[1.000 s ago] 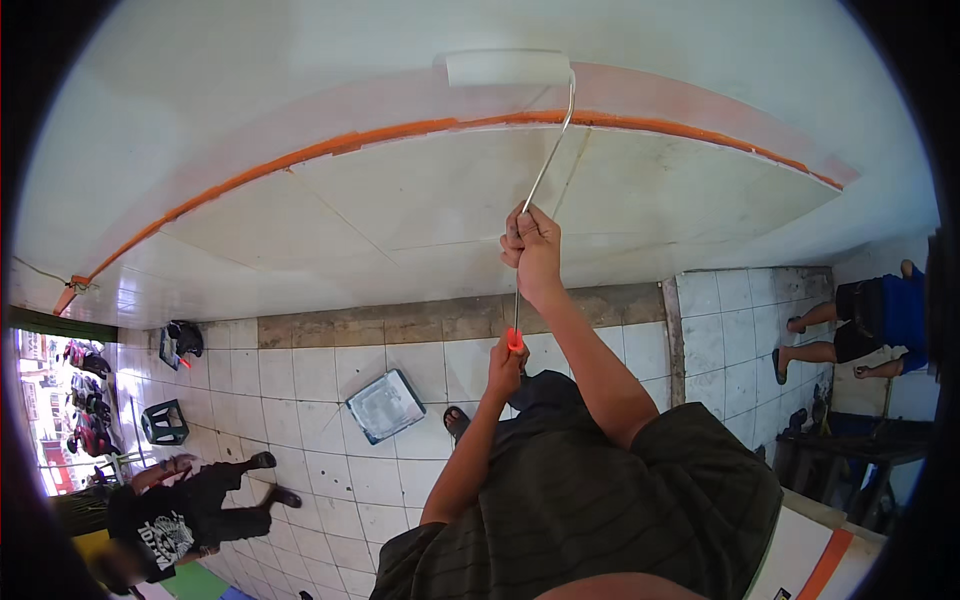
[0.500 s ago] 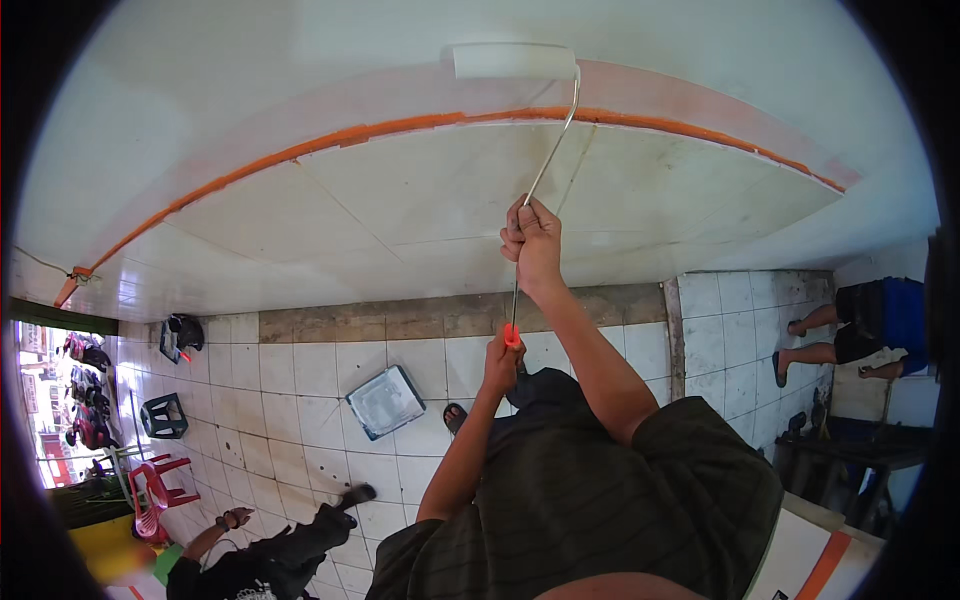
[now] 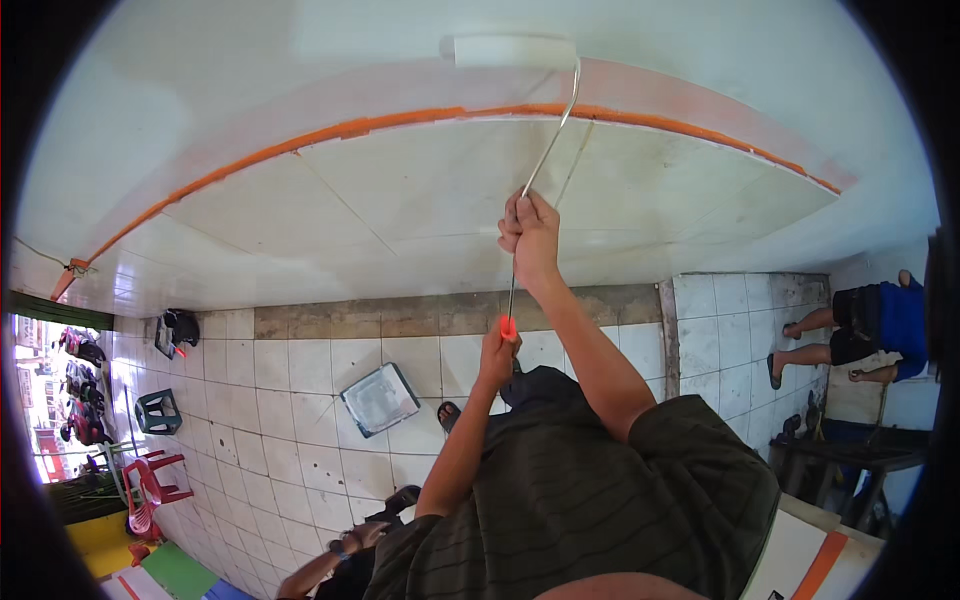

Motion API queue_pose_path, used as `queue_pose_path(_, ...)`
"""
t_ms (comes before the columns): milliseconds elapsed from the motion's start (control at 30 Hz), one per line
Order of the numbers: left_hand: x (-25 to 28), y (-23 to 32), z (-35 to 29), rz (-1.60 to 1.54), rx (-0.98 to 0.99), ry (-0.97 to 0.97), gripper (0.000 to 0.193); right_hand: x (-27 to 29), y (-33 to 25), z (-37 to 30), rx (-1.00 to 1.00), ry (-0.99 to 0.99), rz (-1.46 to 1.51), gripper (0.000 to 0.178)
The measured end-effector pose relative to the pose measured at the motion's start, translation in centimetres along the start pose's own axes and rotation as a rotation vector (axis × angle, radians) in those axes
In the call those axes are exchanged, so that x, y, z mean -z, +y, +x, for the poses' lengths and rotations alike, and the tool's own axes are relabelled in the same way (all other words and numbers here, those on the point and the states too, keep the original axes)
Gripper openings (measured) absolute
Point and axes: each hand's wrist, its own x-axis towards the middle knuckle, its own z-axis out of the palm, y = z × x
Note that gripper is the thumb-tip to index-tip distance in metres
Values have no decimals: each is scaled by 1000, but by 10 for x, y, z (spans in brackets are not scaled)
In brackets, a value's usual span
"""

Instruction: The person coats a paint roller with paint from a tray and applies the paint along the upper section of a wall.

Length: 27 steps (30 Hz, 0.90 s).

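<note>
Both hands wrapped round the roller (image 3: 512, 52) pole: right hand (image 3: 528, 232) higher up, left hand (image 3: 497, 352) hiding its orange grip end, roller's far side blending into the wall.

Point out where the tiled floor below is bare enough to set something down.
Bare tiles lie between the paint tray and the green stool, and right of the left hand toward the seated person. The lower left, by the red chair, is crowded.

Bright, even daylight fills the scene, strongest at the far left, where a street opening (image 3: 60, 400) is blown out. The white wall (image 3: 300, 90) reads pale and washed. Shadows are soft. Fisheye distortion bends straight edges, and a black vignette rims the sharp frame.
</note>
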Motion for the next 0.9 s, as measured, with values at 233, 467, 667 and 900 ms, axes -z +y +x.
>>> queue_pose_path(233,-23,-1,-13,0,-21,-48,33,18,-6,-16,58,-18,12,29)
queue_pose_path(467,-31,-23,-31,0,55,-26,15,45,30,-16,-45,49,-21,29)
queue_pose_path(667,-6,-14,11,178,-23,-24,21,18,14,7,87,19,25,29)
queue_pose_path(900,-25,-5,18,80,-35,-64,24,32,-11,-3,196,45,40,29)
